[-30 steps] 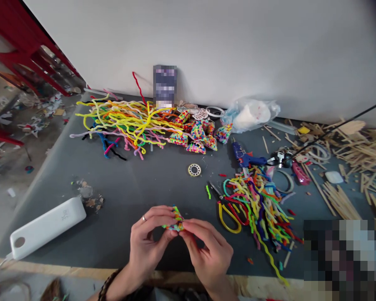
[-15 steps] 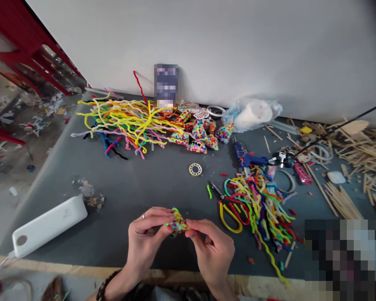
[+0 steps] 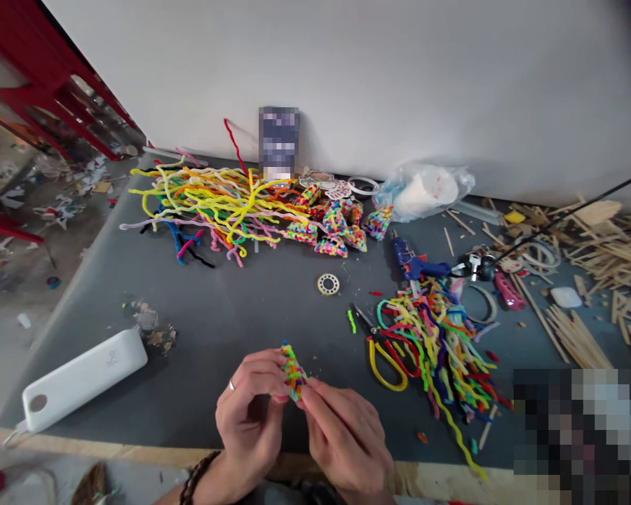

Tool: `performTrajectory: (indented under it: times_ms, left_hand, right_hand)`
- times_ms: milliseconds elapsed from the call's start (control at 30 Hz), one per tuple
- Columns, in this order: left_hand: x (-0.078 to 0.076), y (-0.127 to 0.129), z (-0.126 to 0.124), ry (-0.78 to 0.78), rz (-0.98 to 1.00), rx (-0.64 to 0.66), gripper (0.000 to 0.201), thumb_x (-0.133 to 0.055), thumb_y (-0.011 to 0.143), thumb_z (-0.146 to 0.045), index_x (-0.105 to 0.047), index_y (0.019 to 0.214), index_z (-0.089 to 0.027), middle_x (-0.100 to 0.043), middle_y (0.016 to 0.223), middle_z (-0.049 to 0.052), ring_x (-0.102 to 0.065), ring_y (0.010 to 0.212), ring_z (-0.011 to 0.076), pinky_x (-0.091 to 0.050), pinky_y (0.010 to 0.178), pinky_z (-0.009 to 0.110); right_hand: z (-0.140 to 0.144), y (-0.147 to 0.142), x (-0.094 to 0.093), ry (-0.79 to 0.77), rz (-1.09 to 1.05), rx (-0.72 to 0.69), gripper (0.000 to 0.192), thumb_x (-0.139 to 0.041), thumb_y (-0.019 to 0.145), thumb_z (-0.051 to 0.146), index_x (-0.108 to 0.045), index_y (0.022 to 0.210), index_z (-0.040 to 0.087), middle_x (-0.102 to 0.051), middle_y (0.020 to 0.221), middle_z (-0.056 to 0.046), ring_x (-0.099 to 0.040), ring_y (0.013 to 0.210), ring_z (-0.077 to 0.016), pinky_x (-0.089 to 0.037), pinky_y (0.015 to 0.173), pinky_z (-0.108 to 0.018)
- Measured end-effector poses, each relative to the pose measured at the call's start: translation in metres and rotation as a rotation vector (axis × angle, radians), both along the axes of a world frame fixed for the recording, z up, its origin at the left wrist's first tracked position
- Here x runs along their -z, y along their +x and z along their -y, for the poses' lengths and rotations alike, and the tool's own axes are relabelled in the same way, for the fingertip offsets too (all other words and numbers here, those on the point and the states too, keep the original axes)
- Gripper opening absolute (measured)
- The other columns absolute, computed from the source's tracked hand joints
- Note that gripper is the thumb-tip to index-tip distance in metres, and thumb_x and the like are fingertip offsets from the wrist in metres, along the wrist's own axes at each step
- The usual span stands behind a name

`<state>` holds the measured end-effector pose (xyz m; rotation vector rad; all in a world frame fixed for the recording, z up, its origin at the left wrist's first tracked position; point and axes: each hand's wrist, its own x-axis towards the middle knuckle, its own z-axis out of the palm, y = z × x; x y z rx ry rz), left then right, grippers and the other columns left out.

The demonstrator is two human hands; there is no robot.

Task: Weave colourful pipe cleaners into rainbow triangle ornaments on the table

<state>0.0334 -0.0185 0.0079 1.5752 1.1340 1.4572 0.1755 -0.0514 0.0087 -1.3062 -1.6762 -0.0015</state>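
Between my two hands, above the near part of the dark table, is a small multicoloured woven pipe-cleaner piece [image 3: 294,375]. My left hand [image 3: 252,407] pinches its left side with thumb and fingers. On the lower right, the fingertips of my right hand [image 3: 347,431] are closed on it. Fingers cover part of the piece. To the right lie scissors [image 3: 386,361] with red and yellow handles, beside a heap of short cut pipe cleaners [image 3: 442,344]. Similar woven pieces [image 3: 334,221] sit clustered at the back of the table.
Long pipe cleaners [image 3: 205,196] are piled at the back left. A white power bank [image 3: 84,379] lies left of my hands. A blue glue gun [image 3: 413,259], a bagged white roll [image 3: 425,193] and wooden sticks [image 3: 573,337] occupy the right side. A patterned disc [image 3: 328,284] lies mid-table.
The woven piece has turned from lying sideways to standing more upright. My right hand has shifted slightly left and down, closer to my left hand. The other things stay in place.
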Motion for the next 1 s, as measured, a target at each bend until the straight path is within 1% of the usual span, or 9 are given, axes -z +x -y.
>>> performTrajectory:
  times_ms: [133,267,367,567,700,800,867,933,1000]
  left_hand:
    - [-0.005,0.003,0.001,0.042,-0.013,0.020,0.025,-0.056,0.084,0.006,-0.064,0.086,-0.019,-0.066,0.084,0.001,-0.069,0.091,0.0169,-0.062,0.091,0.036]
    - [-0.002,0.005,0.004,0.112,-0.012,0.048,0.031,-0.056,0.078,0.012,-0.065,0.086,-0.017,-0.067,0.087,0.002,-0.069,0.090,0.0163,-0.063,0.091,0.035]
    - [0.000,0.007,0.007,0.132,0.018,0.042,0.032,-0.059,0.076,0.013,-0.065,0.086,-0.016,-0.068,0.089,0.002,-0.069,0.093,0.0170,-0.063,0.094,0.036]
    - [0.001,0.008,0.006,0.118,0.023,0.005,0.026,-0.062,0.082,0.008,-0.063,0.085,-0.018,-0.066,0.088,0.002,-0.069,0.098,0.0178,-0.062,0.097,0.036]
    - [0.009,0.005,0.001,0.055,-0.026,-0.004,0.023,-0.068,0.085,0.003,-0.069,0.089,-0.019,-0.069,0.093,0.002,-0.067,0.108,0.0199,-0.054,0.109,0.041]
    - [0.017,0.002,0.005,0.000,-0.013,0.069,0.016,-0.072,0.091,-0.008,-0.075,0.095,-0.023,-0.071,0.092,0.001,-0.068,0.102,0.0189,-0.049,0.115,0.043]
    - [0.020,0.001,0.011,-0.080,0.058,0.109,0.009,-0.070,0.097,-0.025,-0.077,0.103,-0.026,-0.072,0.098,0.002,-0.067,0.106,0.0196,-0.048,0.115,0.042]
    - [0.020,0.001,0.017,-0.249,0.188,0.113,0.029,-0.063,0.101,-0.043,-0.074,0.122,-0.028,-0.070,0.123,0.006,-0.060,0.126,0.0234,-0.045,0.118,0.040]
    - [0.018,0.002,0.019,-0.501,0.371,0.124,0.047,-0.060,0.101,-0.051,-0.062,0.143,-0.030,-0.054,0.152,0.008,-0.047,0.144,0.0274,-0.042,0.120,0.039]
  right_hand:
    - [0.003,-0.001,0.002,0.030,0.020,0.017,0.029,-0.071,0.086,0.002,-0.077,0.109,0.018,-0.083,0.084,-0.004,-0.077,0.064,-0.0153,-0.063,0.059,-0.025]
    - [0.000,-0.006,-0.003,0.085,0.003,0.151,0.023,-0.067,0.086,-0.001,-0.078,0.092,0.019,-0.080,0.074,-0.001,-0.073,0.056,-0.0125,-0.059,0.057,-0.024]
    - [-0.002,-0.008,-0.010,0.097,0.034,0.155,0.018,-0.068,0.085,-0.001,-0.076,0.086,0.015,-0.079,0.070,-0.001,-0.071,0.053,-0.0111,-0.057,0.057,-0.024]
    - [-0.004,-0.006,-0.010,0.086,0.095,0.117,0.012,-0.071,0.087,0.004,-0.077,0.089,0.015,-0.080,0.073,-0.002,-0.072,0.054,-0.0116,-0.057,0.059,-0.026]
    - [-0.004,-0.002,-0.001,0.056,0.063,0.074,0.015,-0.072,0.089,0.004,-0.078,0.099,0.013,-0.082,0.083,-0.005,-0.077,0.070,-0.0143,-0.060,0.069,-0.026]
    - [-0.003,0.005,0.003,0.017,0.073,0.081,0.016,-0.071,0.090,0.005,-0.079,0.099,0.016,-0.082,0.083,-0.004,-0.076,0.071,-0.0144,-0.059,0.071,-0.028]
    - [-0.002,0.009,0.001,0.006,0.091,0.087,0.017,-0.072,0.090,0.005,-0.079,0.097,0.018,-0.082,0.082,-0.002,-0.074,0.067,-0.0136,-0.057,0.068,-0.028]
    - [-0.003,0.012,-0.004,-0.024,0.056,0.096,0.021,-0.071,0.088,0.001,-0.079,0.095,0.019,-0.081,0.080,-0.001,-0.072,0.067,-0.0130,-0.056,0.068,-0.027]
    - [-0.005,0.012,-0.011,-0.061,-0.025,0.091,0.025,-0.066,0.087,-0.002,-0.077,0.091,0.020,-0.079,0.077,0.000,-0.072,0.067,-0.0121,-0.056,0.068,-0.025]
